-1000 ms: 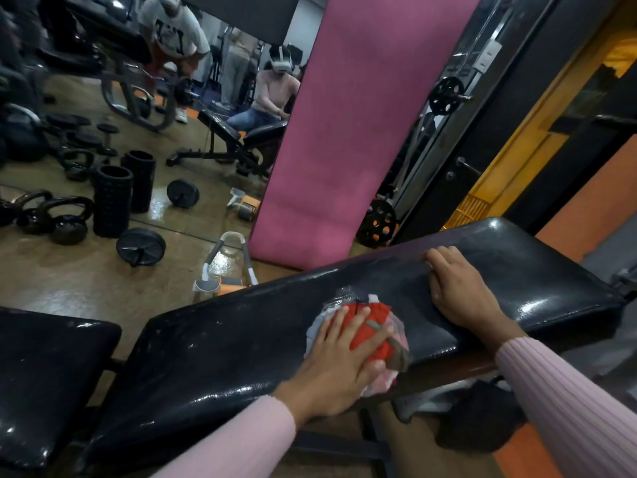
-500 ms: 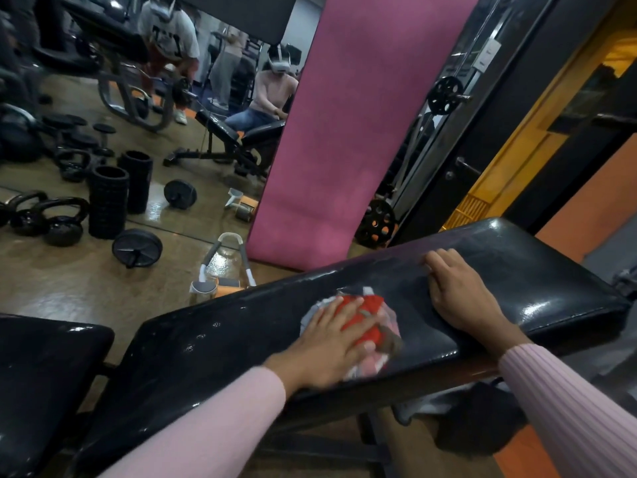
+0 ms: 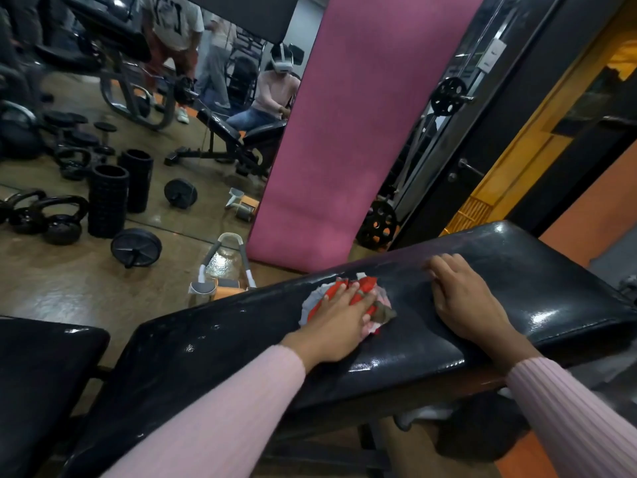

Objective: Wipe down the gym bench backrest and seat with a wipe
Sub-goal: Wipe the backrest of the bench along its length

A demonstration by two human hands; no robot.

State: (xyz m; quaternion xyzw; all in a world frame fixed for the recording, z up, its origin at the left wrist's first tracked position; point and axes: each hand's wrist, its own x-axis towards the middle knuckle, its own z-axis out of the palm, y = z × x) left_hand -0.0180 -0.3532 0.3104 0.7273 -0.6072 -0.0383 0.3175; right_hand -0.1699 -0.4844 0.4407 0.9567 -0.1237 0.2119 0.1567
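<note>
A long black padded backrest [image 3: 213, 353] runs from lower left to upper right, its surface shiny. A separate black seat pad [image 3: 38, 367] sits at the lower left. My left hand [image 3: 336, 322] presses flat on a crumpled red, white and pink wipe [image 3: 367, 286] near the middle of the backrest, toward its far edge. My right hand [image 3: 463, 301] rests palm down on the backrest just right of the wipe, fingers together, holding nothing.
A pink mat [image 3: 344, 125] leans on a wall mirror behind the bench. Kettlebells [image 3: 57, 220], a black foam roller [image 3: 108, 201], a weight plate [image 3: 136, 248] and an ab roller [image 3: 224, 270] lie on the floor at left. Other people show in the mirror.
My left hand has slid the wipe across the backrest, from its near edge toward the far edge. My right hand has stayed in place.
</note>
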